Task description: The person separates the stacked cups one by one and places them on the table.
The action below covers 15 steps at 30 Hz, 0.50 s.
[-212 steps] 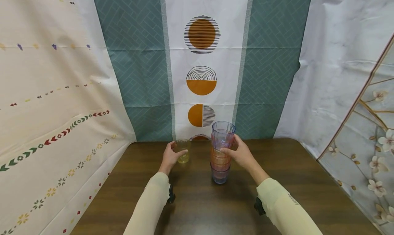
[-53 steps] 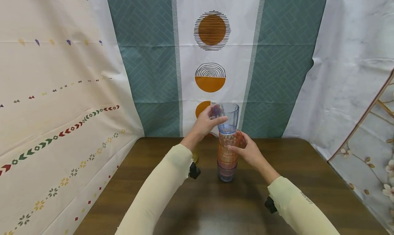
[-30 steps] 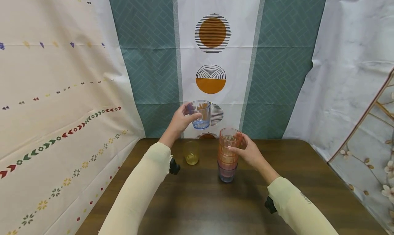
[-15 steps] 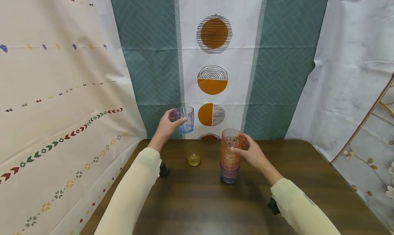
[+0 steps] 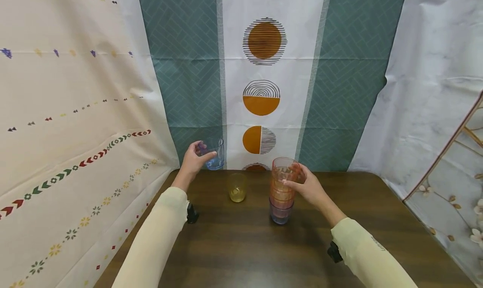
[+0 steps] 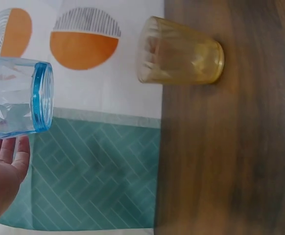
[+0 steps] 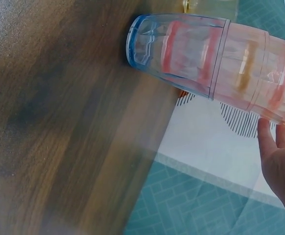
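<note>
My left hand (image 5: 194,160) grips a clear blue cup (image 5: 215,156) and holds it in the air above the table's back left part. The cup's blue base (image 6: 43,97) shows in the left wrist view, apart from the tabletop. A yellow cup (image 5: 237,190) stands upright on the table to the right of that hand. Farther right, my right hand (image 5: 307,185) holds the upper part of an upright stack of nested cups (image 5: 282,191), orange and pink above a blue bottom cup (image 7: 181,54). The stack's base rests on the table.
The dark wooden table (image 5: 241,246) reaches back to a patterned cloth (image 5: 188,91) hanging behind it. A cream cloth (image 5: 75,154) hangs along the left side, and a floral cloth (image 5: 453,195) along the right.
The left hand lifted the blue cup off the top of the stack, carried it left past the yellow cup, and lowered it somewhat. The right hand stays on the stack.
</note>
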Each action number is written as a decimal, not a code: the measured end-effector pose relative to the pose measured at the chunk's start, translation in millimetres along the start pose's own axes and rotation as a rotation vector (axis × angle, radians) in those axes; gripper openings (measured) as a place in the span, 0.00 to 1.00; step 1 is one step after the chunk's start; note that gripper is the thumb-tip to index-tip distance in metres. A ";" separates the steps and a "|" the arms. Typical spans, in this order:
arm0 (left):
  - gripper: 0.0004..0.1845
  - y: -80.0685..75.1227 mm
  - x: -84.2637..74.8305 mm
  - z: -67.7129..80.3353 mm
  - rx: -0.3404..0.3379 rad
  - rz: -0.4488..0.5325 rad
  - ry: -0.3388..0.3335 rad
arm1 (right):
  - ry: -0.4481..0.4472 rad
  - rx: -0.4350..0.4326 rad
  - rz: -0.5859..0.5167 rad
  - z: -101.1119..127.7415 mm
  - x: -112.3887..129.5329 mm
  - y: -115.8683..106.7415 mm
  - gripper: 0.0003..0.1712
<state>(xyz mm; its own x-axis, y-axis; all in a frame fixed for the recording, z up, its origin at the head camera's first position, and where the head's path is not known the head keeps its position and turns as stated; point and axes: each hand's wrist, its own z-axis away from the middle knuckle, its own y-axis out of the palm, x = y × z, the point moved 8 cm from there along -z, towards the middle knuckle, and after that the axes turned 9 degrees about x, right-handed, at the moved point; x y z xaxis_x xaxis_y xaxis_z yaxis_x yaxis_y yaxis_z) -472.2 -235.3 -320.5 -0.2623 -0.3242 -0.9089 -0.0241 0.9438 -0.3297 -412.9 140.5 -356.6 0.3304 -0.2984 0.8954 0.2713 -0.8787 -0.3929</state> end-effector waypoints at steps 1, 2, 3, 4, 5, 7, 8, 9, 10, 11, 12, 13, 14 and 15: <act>0.45 -1.5 2.6 0.9 -0.005 -0.004 -0.005 | -0.001 -0.003 0.001 -2.2 -4.6 -0.4 0.46; 0.45 -2.5 5.3 1.7 -0.009 -0.007 -0.010 | 0.000 -0.009 0.006 -4.3 -9.7 -1.3 0.46; 0.45 -3.4 8.1 2.5 -0.011 -0.010 -0.016 | -0.001 -0.014 0.010 -6.5 -14.2 -1.9 0.47; 0.45 -4.2 11.1 3.1 -0.015 -0.010 -0.021 | -0.001 -0.016 0.014 -8.7 -18.7 -2.4 0.47; 0.44 -5.0 14.0 3.8 -0.019 -0.006 -0.025 | -0.004 -0.019 0.018 -10.2 -21.8 -3.1 0.47; 0.44 -6.7 21.0 5.5 -0.028 0.002 -0.040 | -0.009 -0.022 0.024 -12.1 -24.9 -3.7 0.47; 0.44 -7.1 24.5 6.4 -0.031 0.006 -0.048 | -0.010 -0.023 0.025 -12.6 -25.8 -3.9 0.47; 0.44 -7.4 28.2 7.5 -0.033 0.008 -0.056 | -0.011 -0.022 0.024 -12.9 -26.1 -3.9 0.47; 0.45 -7.7 32.0 8.5 -0.036 0.010 -0.064 | -0.009 -0.022 0.024 -12.7 -26.1 -3.8 0.47; 0.45 -7.8 36.2 9.3 -0.036 0.008 -0.072 | -0.006 -0.024 0.023 -12.5 -26.2 -3.9 0.47; 0.45 -7.8 40.5 10.3 -0.037 0.007 -0.079 | -0.008 -0.022 0.028 -12.4 -26.1 -3.6 0.47; 0.45 -7.6 44.7 10.9 -0.035 0.008 -0.082 | -0.004 -0.025 0.026 -12.1 -26.2 -3.5 0.47; 0.45 -7.2 49.2 11.8 -0.036 0.006 -0.088 | -0.004 -0.026 0.027 -12.0 -26.3 -3.2 0.47; 0.45 -7.0 54.1 12.6 -0.035 0.009 -0.093 | -0.003 -0.028 0.029 -11.9 -26.7 -2.9 0.47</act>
<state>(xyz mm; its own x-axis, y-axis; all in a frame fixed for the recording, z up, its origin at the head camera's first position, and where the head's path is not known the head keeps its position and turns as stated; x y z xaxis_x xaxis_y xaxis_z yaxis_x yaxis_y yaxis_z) -474.1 -260.3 -370.6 -0.1717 -0.3190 -0.9321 -0.0565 0.9478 -0.3140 -433.2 146.6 -376.9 0.3406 -0.3231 0.8829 0.2359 -0.8797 -0.4129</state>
